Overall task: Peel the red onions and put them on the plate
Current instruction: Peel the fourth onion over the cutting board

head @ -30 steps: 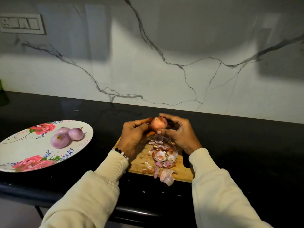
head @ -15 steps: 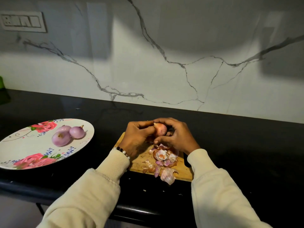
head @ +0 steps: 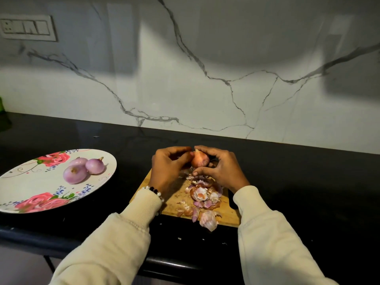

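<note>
A small red onion (head: 199, 159) with its papery skin on is held above the far end of a wooden cutting board (head: 172, 204). My left hand (head: 168, 169) pinches it from the left, and my right hand (head: 221, 167) curls around it from the right and below. A pile of onion peels (head: 202, 197) lies on the board under my hands. On the left, a floral plate (head: 24, 182) carries three peeled purple onions (head: 75, 174).
The board and plate sit on a black countertop (head: 298, 182) with a marble backsplash behind. A loose peel (head: 208, 220) hangs over the board's near edge. A dark knife handle (head: 232, 200) shows at the board's right side. A switch panel (head: 27, 27) is on the wall.
Both hands have closed in tighter around the onion and turned it; its pointed tip now faces up. The plate and peeled onions are unmoved.
</note>
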Motion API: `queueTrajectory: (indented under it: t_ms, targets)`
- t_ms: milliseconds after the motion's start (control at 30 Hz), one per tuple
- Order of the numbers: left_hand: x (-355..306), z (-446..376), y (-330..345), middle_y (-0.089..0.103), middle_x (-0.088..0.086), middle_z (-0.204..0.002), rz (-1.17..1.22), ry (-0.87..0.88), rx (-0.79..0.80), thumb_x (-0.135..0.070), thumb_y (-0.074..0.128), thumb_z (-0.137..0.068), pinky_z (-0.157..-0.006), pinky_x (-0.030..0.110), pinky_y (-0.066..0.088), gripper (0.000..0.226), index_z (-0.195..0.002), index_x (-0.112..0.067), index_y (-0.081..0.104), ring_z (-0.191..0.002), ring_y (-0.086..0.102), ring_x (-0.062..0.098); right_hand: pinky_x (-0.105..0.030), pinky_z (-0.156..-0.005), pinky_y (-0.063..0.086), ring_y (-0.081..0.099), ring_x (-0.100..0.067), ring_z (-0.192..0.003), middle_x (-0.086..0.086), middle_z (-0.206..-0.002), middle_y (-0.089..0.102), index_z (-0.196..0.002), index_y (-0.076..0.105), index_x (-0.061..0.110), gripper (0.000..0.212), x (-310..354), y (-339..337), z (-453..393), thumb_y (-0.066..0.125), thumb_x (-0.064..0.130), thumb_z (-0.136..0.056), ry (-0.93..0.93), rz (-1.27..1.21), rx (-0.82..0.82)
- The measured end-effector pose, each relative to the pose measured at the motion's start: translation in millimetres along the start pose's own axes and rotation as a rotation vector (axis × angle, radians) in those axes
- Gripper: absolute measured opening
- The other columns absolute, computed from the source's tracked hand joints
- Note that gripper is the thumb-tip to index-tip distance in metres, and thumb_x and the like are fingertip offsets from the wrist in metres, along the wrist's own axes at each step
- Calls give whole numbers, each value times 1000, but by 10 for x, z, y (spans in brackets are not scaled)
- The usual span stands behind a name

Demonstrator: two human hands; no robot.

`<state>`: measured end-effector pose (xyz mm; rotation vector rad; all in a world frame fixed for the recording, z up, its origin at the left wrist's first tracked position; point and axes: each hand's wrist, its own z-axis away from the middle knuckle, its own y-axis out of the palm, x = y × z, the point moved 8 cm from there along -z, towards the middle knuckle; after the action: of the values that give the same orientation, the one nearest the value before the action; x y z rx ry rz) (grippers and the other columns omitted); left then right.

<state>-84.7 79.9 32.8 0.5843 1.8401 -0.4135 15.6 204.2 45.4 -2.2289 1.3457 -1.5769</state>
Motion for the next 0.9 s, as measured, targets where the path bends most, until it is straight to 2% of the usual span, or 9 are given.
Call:
queueTrajectory:
  t_ms: [100, 233, 333, 467, 600, 667, 767, 900]
  targets:
    - [-136, 40, 30, 74, -9, -89, -213, 185, -7, -16, 74, -85, -80, 31, 59, 14, -98, -18, 77, -85, 70, 4, -8, -92, 47, 57, -8, -120, 1, -129, 64, -133, 62, 19, 71, -19, -22, 0, 89, 15, -68, 16, 22, -6]
    - [-159, 54, 45, 74, -9, -89, -245, 226, 5, -13, 76, -82, -82, 28, 58, 13, -94, -17, 78, -85, 69, 2, -12, -95, 45, 56, -10, -120, -2, -130, 64, -133, 61, 18, 72, -22, -18, -1, 89, 15, -67, 28, 85, 11]
    - [-140, 45, 45, 74, -9, -90, -258, 222, 1, -11, 76, -82, -81, 24, 57, 12, -92, -16, 77, -85, 69, 0, -27, -104, 47, 57, -14, -121, -4, -129, 65, -134, 61, 16, 73, -1, 26, 11, 90, 16, -67, 28, 106, 30]
    - [-110, 22, 37, 73, -9, -91, -245, 202, 4, -11, 76, -82, -80, 19, 55, 12, -90, -19, 77, -87, 67, 0, -32, -105, 48, 58, -16, -120, -4, -127, 66, -134, 61, 15, 73, 16, 36, 31, 90, 15, -67, 36, 109, 42]
    - [-81, 4, 47, 71, -6, -94, -214, 190, 16, -6, 77, -79, -78, 17, 54, 13, -86, -18, 77, -88, 67, 4, -27, -102, 47, 59, -16, -116, -7, -124, 67, -132, 63, 14, 70, 60, 30, 53, 90, 15, -67, 18, 150, 53]
    - [-76, -3, 65, 68, -4, -98, -190, 182, 35, -5, 78, -78, -78, 18, 54, 15, -81, -20, 76, -90, 66, 6, -30, -102, 48, 59, -18, -115, -8, -122, 67, -132, 63, 15, 70, 64, 26, 58, 90, 17, -67, 17, 181, 55]
    - [-75, -3, 95, 62, -4, -104, -179, 166, 67, -5, 77, -79, -77, 13, 51, 18, -78, -22, 74, -92, 62, 1, -31, -101, 49, 60, -18, -113, -9, -121, 67, -132, 63, 15, 71, 74, 16, 64, 90, 18, -67, 14, 211, 55]
    - [-72, 6, 126, 58, -5, -106, -197, 164, 89, -3, 71, -84, -70, 7, 47, 14, -75, -14, 73, -90, 58, -4, -29, -100, 49, 60, -19, -112, -9, -122, 67, -134, 62, 16, 70, 79, 32, 57, 89, 18, -69, 20, 229, 65]
